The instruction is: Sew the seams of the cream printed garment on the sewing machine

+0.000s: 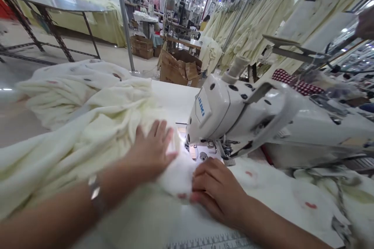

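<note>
My left hand (150,149) lies flat, fingers stretched out, on a heap of cream fabric (87,124) piled over the left of the sewing table. My right hand (216,190) has its fingers curled and pressed on the white edge of the fabric (177,179), just in front of the needle and presser foot (224,151). A white industrial sewing machine (248,116) stands right behind both hands. A bracelet (95,192) sits on my left wrist.
The white table top (172,97) runs back past the machine. Printed cloth (309,198) lies at the right. Cardboard boxes (179,68) stand on the floor beyond. Rows of cream garments (257,19) hang at the back right, and a metal pole (124,19) rises at the left.
</note>
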The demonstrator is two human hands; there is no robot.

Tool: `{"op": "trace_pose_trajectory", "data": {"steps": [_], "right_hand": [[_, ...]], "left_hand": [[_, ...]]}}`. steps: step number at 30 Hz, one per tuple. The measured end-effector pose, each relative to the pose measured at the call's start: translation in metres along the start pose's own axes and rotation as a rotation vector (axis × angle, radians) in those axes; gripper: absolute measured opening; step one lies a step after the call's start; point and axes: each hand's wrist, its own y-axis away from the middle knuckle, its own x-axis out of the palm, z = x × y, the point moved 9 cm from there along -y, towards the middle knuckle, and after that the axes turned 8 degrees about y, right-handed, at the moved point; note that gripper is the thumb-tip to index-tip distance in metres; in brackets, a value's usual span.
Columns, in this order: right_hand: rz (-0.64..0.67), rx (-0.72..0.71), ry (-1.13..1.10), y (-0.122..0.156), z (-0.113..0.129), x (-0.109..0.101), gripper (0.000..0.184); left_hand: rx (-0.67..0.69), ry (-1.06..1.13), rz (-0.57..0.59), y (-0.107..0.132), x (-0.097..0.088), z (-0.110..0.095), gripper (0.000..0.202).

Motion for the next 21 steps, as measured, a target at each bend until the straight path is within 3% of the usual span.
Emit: {"op": "trace_pose_trajectory", "data": {"steps": [1, 3, 5, 7, 10, 13, 15, 17, 19, 21], "right_hand": [[0.008, 0.017, -0.050, 0.005, 0.008, -0.008, 0.029], [0.035, 0.060, -0.079, 0.017, 0.021, -0.020, 0.029], [0.064, 0.111, -0.034, 0.033, 0.027, -0.023, 0.025], [0.094, 0.167, 0.018, 0.046, 0.027, -0.018, 0.020], [0.164, 0.296, 0.090, 0.061, 0.017, -0.001, 0.013], [0.215, 0.412, 0.112, 0.068, 0.003, 0.012, 0.039], [0.165, 0.420, 0.124, 0.068, 0.000, 0.008, 0.033], [0.019, 0.369, 0.177, 0.067, 0.005, -0.010, 0.019], [-0.104, 0.303, 0.189, 0.071, 0.015, -0.030, 0.021], [-0.088, 0.245, 0.045, 0.074, 0.025, -0.038, 0.020]], "left_hand": [[-0.063, -0.058, 0.014, 0.018, 0.002, -0.010, 0.055], [-0.064, -0.081, 0.046, 0.045, 0.002, -0.035, 0.062], [-0.056, -0.012, 0.106, 0.052, -0.001, -0.045, 0.044], [-0.066, 0.087, 0.105, 0.039, -0.011, -0.035, 0.024], [-0.062, 0.303, 0.050, 0.011, -0.028, -0.002, 0.010], [-0.025, 0.461, 0.119, 0.007, -0.043, 0.012, 0.018], [-0.010, 0.601, 0.137, 0.026, -0.061, 0.006, 0.025], [0.034, 0.752, 0.119, 0.057, -0.079, -0.012, 0.021], [0.122, 0.748, 0.071, 0.091, -0.091, -0.035, 0.014], [0.155, 0.658, 0.036, 0.118, -0.089, -0.052, 0.013]]}}
